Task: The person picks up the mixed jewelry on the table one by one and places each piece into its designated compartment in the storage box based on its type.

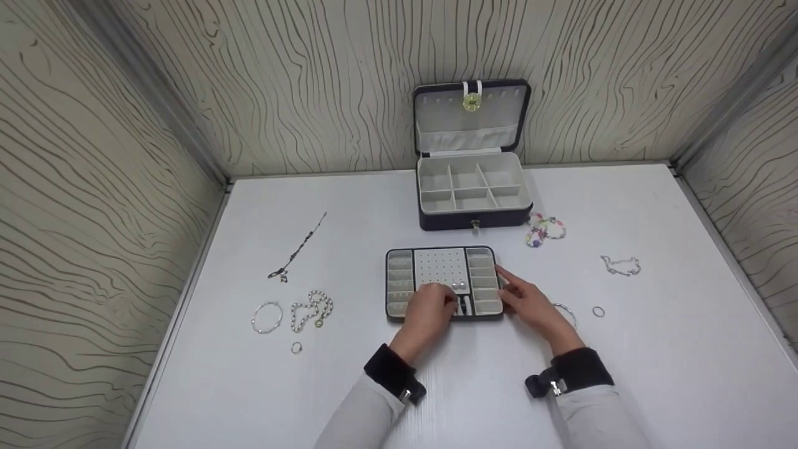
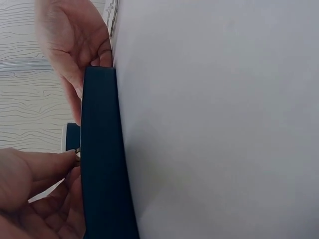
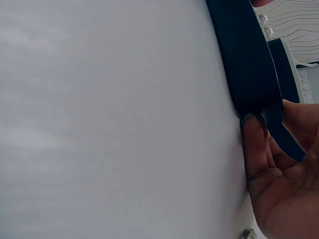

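A jewelry tray [image 1: 441,284] with a dark rim and pale compartments lies flat on the table. My left hand [image 1: 429,310] is over its lower middle section and pinches a small gold-coloured ring [image 2: 78,155] between thumb and finger at the tray's edge; the fingers hide part of it. My right hand [image 1: 527,305] grips the tray's right side, with fingers against the dark side wall [image 3: 249,59]. Two pearl earrings [image 1: 459,285] sit on the perforated panel, just above the dark ring slots [image 1: 464,305].
Behind the tray stands an open jewelry box [image 1: 475,219] with bare compartments. A colourful beaded bracelet [image 1: 545,229], a silver chain [image 1: 621,265] and a ring [image 1: 598,311] lie right. Left are a dark necklace [image 1: 302,247], a pearl strand [image 1: 312,310], a bangle [image 1: 267,317] and another ring [image 1: 296,347].
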Action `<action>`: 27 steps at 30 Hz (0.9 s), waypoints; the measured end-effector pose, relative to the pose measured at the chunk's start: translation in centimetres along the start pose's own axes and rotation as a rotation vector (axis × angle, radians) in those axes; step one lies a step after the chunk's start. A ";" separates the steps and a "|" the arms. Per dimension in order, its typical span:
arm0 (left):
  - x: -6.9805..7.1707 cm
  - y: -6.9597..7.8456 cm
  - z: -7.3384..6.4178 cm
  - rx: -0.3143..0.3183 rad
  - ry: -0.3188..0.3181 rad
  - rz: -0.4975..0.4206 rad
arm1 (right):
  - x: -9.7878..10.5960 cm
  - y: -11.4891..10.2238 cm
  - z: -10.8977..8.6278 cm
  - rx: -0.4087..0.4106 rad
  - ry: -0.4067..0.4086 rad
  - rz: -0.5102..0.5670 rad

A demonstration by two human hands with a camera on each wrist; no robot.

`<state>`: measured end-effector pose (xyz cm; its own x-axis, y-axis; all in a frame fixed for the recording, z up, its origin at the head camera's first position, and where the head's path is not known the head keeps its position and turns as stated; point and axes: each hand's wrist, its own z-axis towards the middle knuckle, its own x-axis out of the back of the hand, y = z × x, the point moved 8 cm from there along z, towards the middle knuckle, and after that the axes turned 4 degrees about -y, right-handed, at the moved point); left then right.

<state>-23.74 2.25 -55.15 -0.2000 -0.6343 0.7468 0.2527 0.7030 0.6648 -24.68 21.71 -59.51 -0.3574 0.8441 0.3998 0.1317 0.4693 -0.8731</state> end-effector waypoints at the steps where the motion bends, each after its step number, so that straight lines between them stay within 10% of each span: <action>1: 0.0 0.0 0.0 0.001 0.003 0.001 | 0.0 0.0 0.0 0.001 0.000 -0.002; 27: -0.3 1.1 -0.4 -0.074 -0.050 0.184 | -0.2 0.1 0.0 -0.001 0.000 0.013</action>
<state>-22.97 3.08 -54.60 -0.1904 -0.4788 0.8570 0.3578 0.7791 0.5148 -24.56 21.65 -59.68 -0.3558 0.8502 0.3881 0.1370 0.4582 -0.8782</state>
